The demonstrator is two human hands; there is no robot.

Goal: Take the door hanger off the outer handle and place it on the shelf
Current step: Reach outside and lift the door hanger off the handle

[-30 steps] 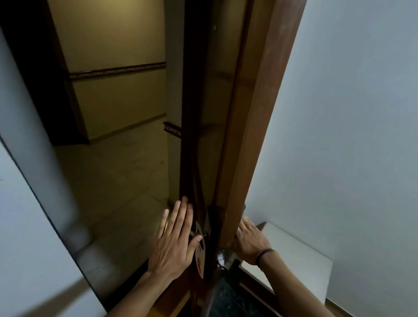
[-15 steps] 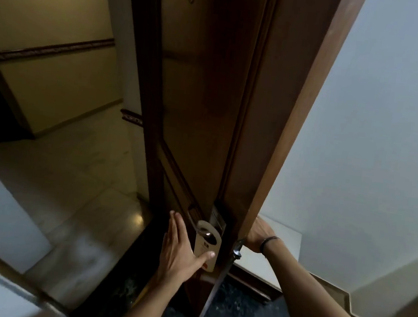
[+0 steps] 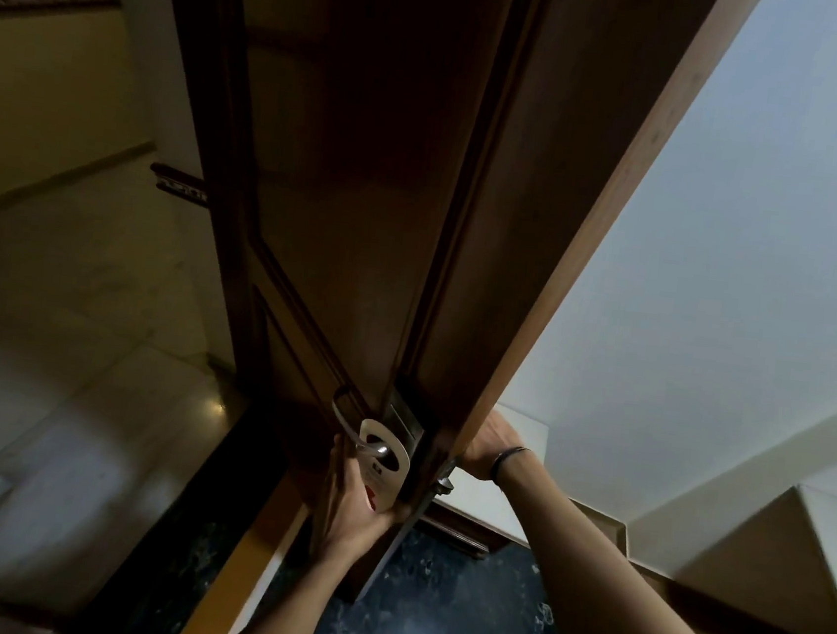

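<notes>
A white door hanger (image 3: 387, 460) with a red mark near its bottom hangs on the metal outer handle (image 3: 344, 415) of the dark wooden door (image 3: 371, 157). My left hand (image 3: 347, 508) holds the hanger's lower end, thumb in front and fingers behind it. My right hand (image 3: 488, 448), with a dark band on the wrist, rests against the door's inner side at the edge, and the door hides its fingers. A white shelf top (image 3: 524, 426) shows low behind the door on the right.
The door stands partly ajar, edge toward me. A lit corridor with pale floor tiles (image 3: 69, 331) lies to the left. A white wall (image 3: 749, 248) is on the right, with a pale boxed ledge (image 3: 828, 530) at the lower right. Dark speckled floor (image 3: 453, 604) is below.
My left hand went from flat and open beside the hanger to gripping its lower end. The view has moved closer and tilted toward the door's outer face.
</notes>
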